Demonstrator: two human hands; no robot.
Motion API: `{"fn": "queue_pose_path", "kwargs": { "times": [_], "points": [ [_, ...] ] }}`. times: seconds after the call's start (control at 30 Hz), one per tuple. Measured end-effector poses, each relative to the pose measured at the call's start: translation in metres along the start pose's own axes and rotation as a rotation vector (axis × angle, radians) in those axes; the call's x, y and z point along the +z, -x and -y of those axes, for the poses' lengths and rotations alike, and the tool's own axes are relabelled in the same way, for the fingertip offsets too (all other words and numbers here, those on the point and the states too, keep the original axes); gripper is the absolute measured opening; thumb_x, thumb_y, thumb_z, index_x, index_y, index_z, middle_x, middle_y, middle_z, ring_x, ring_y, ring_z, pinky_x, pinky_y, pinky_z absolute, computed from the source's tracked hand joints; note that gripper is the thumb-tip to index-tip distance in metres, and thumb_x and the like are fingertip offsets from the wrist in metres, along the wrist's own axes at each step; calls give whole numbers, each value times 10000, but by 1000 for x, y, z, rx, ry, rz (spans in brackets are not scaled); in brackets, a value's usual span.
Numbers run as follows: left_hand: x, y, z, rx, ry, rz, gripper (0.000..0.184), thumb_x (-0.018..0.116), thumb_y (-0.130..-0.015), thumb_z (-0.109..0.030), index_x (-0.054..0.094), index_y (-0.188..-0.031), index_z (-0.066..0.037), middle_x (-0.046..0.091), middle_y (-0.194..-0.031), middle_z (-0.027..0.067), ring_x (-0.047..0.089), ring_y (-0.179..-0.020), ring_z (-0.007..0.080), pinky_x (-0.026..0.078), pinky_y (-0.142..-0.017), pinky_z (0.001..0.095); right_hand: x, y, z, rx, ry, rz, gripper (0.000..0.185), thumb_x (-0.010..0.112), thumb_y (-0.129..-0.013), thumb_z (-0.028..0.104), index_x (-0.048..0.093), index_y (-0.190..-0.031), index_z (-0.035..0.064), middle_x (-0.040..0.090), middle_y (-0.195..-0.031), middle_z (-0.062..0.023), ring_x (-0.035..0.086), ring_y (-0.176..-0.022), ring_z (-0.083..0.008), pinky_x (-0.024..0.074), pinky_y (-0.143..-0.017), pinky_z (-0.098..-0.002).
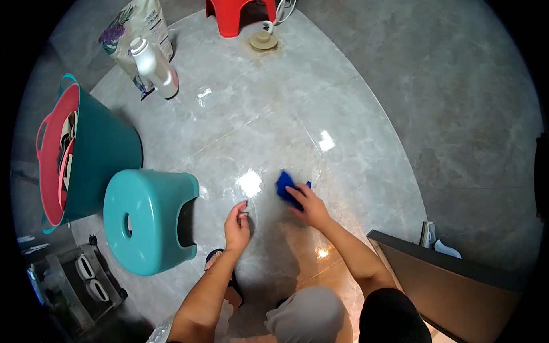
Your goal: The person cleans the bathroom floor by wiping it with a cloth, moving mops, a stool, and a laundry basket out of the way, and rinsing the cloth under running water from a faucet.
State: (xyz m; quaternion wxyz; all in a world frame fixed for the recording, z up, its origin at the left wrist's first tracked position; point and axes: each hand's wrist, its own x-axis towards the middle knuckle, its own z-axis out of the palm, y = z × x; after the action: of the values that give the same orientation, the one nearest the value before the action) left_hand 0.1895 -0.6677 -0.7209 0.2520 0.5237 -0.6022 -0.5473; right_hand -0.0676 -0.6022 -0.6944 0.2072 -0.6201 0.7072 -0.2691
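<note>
In the head view, my right hand (pixel 307 204) is closed on a dark blue cloth (pixel 286 188) low over the grey tiled floor (pixel 257 131). A small blue corner of the cloth sticks out beyond the knuckles. My left hand (pixel 237 228) hangs bent to the left of it, its fingers curled, with a small dark thing near the fingertips too small to name. Left of that hand stands a teal stool (pixel 150 222). Bright reflections lie on the shiny floor around the cloth.
A teal and pink tub (pixel 108 154) holding fabric stands at the left. Behind it are a white bottle (pixel 155 68) and a printed bag (pixel 128 37). A red stool (pixel 229 20) and drain cover (pixel 263 40) are at the top; a dark panel (pixel 446 274) is lower right.
</note>
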Motion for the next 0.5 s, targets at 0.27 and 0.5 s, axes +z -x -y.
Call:
{"fn": "queue_pose_path", "kwargs": {
  "times": [0.27, 0.5],
  "points": [
    [-12, -5, 7, 16, -5, -50, 413, 458, -865, 91, 545, -1250, -29, 613, -1181, 140, 642, -946, 198, 506, -851, 300, 61, -47, -16, -150, 489, 310, 585, 584, -891, 258, 387, -1439, 201, 373, -1474, -106, 358, -1342, -316, 299, -1083, -478],
    [-36, -5, 13, -80, 17, -76, 374, 437, -916, 79, 515, -1270, -13, 593, -1219, 126, 598, -981, 152, 454, -913, 269, 119, -157, -2, -9, 370, -150, 648, 594, -874, 308, 375, -1438, 75, 267, -1530, -192, 260, -1401, -363, 229, -1101, -534]
  ]
}}
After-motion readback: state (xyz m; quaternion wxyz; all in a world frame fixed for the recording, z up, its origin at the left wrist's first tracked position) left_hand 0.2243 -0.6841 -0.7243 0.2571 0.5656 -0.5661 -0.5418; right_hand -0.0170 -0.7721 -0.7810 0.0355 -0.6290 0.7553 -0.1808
